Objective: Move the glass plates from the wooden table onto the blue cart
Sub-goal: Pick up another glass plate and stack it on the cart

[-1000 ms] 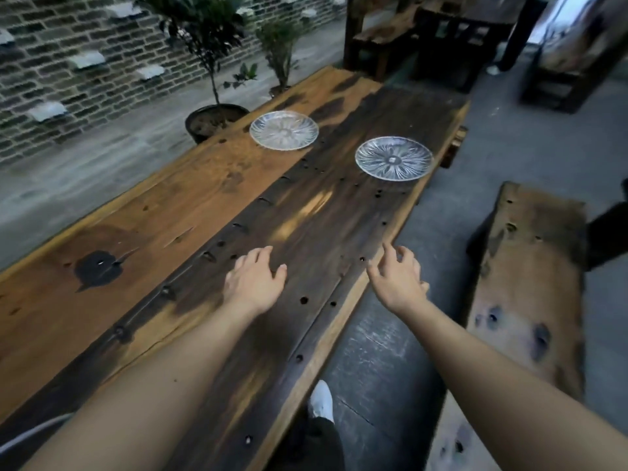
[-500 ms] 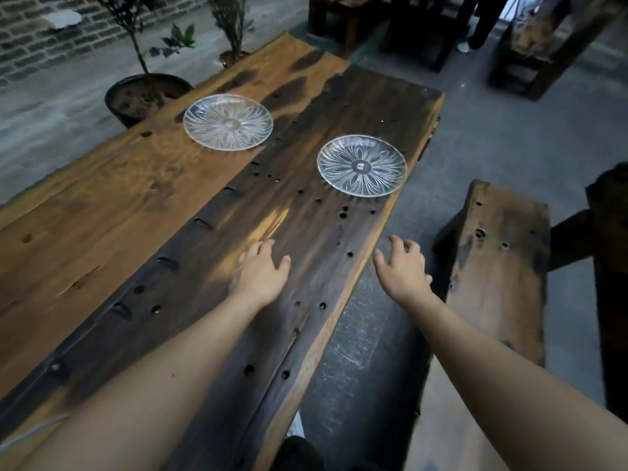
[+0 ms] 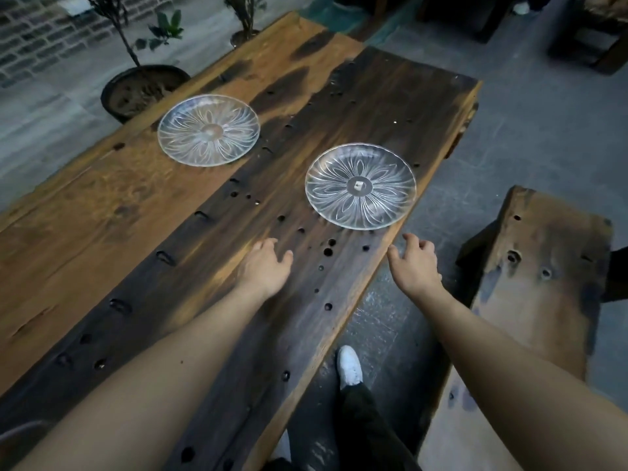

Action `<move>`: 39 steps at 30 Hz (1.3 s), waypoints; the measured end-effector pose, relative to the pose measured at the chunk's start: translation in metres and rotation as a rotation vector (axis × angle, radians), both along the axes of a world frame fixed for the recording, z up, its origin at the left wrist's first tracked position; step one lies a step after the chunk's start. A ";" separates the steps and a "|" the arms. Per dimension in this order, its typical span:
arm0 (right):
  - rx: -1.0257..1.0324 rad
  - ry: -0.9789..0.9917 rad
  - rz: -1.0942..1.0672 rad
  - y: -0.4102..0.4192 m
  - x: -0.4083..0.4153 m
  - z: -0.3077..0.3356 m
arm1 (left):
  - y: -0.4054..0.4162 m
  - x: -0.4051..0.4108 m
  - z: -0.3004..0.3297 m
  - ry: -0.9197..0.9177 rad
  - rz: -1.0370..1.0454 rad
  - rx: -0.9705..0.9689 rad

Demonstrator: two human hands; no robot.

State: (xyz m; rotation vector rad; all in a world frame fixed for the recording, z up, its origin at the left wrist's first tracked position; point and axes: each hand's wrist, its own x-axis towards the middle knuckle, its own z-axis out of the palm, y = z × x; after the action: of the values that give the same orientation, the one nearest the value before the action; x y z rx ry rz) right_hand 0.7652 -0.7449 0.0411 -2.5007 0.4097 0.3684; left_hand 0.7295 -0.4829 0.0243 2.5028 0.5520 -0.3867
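We have both hands empty and spread: our left hand (image 3: 268, 266) over the counter (image 3: 102, 212), our right hand (image 3: 416, 266) just off its edge. The near glass plate (image 3: 360, 186) lies flat just ahead, between them; the far glass plate (image 3: 208, 129) sits well beyond our left hand. Both plates hold nothing. The near plate rests close to the counter's edge, so we judge a careless nudge could slide it off. The blue cart is not in view.
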 end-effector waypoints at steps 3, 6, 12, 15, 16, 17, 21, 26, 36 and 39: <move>0.053 0.023 -0.011 -0.021 0.044 -0.014 | -0.024 0.041 -0.006 0.025 0.063 -0.022; 0.101 0.044 -0.011 -0.035 0.082 -0.030 | -0.039 0.080 -0.014 0.047 0.098 -0.027; 0.161 0.061 -0.023 -0.050 0.146 -0.053 | -0.047 0.140 -0.039 0.058 0.203 -0.054; 0.150 0.024 -0.036 -0.052 0.168 -0.063 | -0.045 0.160 -0.050 0.036 0.286 -0.064; 0.147 0.006 -0.044 -0.053 0.175 -0.066 | -0.044 0.165 -0.054 0.033 0.306 -0.071; 0.145 -0.016 -0.049 -0.053 0.179 -0.068 | -0.045 0.168 -0.056 0.030 0.321 -0.087; 0.158 -0.074 -0.068 -0.054 0.196 -0.075 | -0.049 0.182 -0.066 0.012 0.365 -0.137; 0.171 -0.111 -0.070 -0.056 0.201 -0.078 | -0.047 0.191 -0.076 0.006 0.582 -0.338; 0.193 -0.169 0.112 -0.011 0.206 -0.063 | -0.004 0.158 -0.051 -0.047 0.799 -0.506; 0.208 -0.190 0.201 0.021 0.200 -0.057 | 0.020 0.131 -0.037 -0.080 0.872 -0.461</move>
State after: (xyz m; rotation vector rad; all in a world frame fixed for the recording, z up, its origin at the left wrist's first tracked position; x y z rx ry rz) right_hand 0.9655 -0.7237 -0.0159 -2.3511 0.0416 0.2351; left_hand 0.8608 -0.4633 -0.0127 1.6298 1.2682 -0.0539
